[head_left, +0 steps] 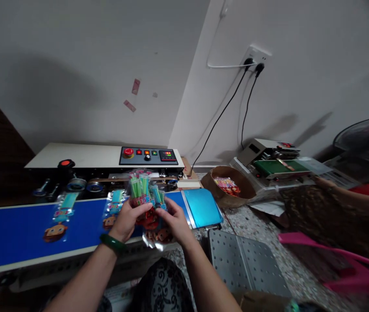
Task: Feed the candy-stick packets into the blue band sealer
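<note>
The belt point(15, 229) before me was deep blue with a pale cream edge. On it lay a clear packet point(61, 216) printed turquoise above an orange-brown cartoon face. The packets point(143, 195) I held over the belt showed green sticks and red print. My bangle point(112, 243) was dark green. Behind the belt, the sealer point(89, 157) was cream-white with a red button point(128, 152). Right of the belt, a brown basket point(228, 197) held pink and yellow packs.
</note>
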Tool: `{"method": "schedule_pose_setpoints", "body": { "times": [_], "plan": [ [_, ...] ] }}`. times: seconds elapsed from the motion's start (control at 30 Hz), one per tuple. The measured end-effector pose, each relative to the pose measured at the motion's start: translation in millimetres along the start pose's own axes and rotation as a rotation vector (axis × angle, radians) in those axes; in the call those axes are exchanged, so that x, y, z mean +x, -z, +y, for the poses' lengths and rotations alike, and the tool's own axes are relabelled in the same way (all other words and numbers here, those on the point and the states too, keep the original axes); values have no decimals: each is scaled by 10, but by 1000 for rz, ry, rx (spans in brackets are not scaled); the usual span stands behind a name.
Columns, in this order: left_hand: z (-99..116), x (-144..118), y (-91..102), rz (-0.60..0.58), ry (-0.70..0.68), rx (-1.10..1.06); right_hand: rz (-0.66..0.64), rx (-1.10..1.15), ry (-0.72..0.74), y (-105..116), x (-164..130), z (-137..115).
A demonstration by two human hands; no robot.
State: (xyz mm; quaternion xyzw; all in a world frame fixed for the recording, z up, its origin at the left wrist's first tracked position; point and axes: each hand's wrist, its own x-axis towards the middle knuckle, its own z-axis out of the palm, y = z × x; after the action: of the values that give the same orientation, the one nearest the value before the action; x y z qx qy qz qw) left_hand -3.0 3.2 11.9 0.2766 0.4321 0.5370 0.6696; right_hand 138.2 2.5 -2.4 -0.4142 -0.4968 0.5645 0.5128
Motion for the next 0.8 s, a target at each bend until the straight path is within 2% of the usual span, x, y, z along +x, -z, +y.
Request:
{"method": "schedule_pose_setpoints", "body": {
  "times": [0.13, 0.33, 0.47, 0.5, 0.63, 0.73, 0.8],
  "plan": [
    [-48, -15, -47, -62, 54, -23, 148, -22, -3, 4, -16, 32],
    [-76, -4, -74, -12, 11, -41, 262, 21, 63, 17, -16, 89],
    [-88, 17, -64, 10, 33, -59, 399, 23, 89, 69, -25, 68],
    [-93, 20, -64, 12, 35, -61, 398, 28, 84, 77, -29, 61],
    [-109, 29, -70, 13, 25, -59, 255, 106, 51, 73, -39, 52],
    [-95, 45, -47, 39, 33, -45, 308, 207, 41, 138, -17, 70],
    [-68, 60, -9, 64, 26, -35, 374, 259, 2, 267, 11, 96]
  ]
}}
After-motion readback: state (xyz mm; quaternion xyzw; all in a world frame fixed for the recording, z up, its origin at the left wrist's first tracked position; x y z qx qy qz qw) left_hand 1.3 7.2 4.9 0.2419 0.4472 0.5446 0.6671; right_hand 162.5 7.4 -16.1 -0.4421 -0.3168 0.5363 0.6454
